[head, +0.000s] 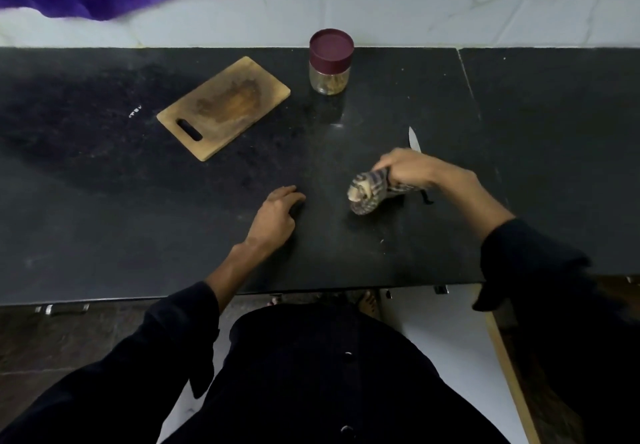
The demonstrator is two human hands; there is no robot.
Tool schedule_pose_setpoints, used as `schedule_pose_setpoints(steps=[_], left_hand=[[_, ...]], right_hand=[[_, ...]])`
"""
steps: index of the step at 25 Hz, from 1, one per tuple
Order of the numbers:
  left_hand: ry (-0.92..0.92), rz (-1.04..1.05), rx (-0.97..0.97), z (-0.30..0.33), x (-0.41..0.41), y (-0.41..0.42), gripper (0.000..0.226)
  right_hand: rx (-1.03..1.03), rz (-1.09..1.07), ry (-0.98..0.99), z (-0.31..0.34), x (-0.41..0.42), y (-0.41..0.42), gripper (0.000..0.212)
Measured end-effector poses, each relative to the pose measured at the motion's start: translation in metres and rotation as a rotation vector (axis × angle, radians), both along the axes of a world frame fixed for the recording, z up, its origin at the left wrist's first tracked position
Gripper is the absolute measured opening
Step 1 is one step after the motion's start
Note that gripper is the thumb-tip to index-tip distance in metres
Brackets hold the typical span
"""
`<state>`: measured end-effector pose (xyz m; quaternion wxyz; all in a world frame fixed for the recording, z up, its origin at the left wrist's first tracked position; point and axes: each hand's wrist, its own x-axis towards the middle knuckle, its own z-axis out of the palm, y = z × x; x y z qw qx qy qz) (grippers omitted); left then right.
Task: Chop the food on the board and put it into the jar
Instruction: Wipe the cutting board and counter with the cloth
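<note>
While right hand [407, 171] grips a striped cloth [365, 194] hiding most of the knife [414, 140], left hand [277, 215] rests loose.

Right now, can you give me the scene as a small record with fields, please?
surface: dark countertop
board: wooden cutting board, stained, no food on it
jar: glass jar, maroon lid on, brownish contents inside
left hand: rests on the counter, holds nothing
right hand: grips a striped cloth
knife: blade tip shows behind the right hand
</note>
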<state>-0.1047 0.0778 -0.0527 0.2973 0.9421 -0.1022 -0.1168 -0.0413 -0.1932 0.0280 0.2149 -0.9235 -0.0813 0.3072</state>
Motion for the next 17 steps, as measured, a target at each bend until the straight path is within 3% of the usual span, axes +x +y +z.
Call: schedule_pose_setpoints(steps=[2, 6, 9, 17], left_hand=[[0.007, -0.027, 0.027, 0.004, 0.000, -0.016, 0.056], [-0.016, -0.110, 0.054, 0.014, -0.006, -0.058, 0.067], [-0.023, -0.254, 0.072, 0.012, -0.013, -0.085, 0.069], [-0.024, -0.399, 0.086, 0.016, -0.011, -0.119, 0.065]], right_hand=[[-0.014, 0.018, -0.064, -0.001, 0.000, 0.012, 0.032], [-0.041, 0.060, -0.014, -0.035, -0.042, 0.014, 0.049], [-0.044, 0.102, 0.035, -0.043, -0.083, -0.019, 0.051], [-0.383, 0.262, 0.160, -0.031, -0.149, -0.090, 0.024]])
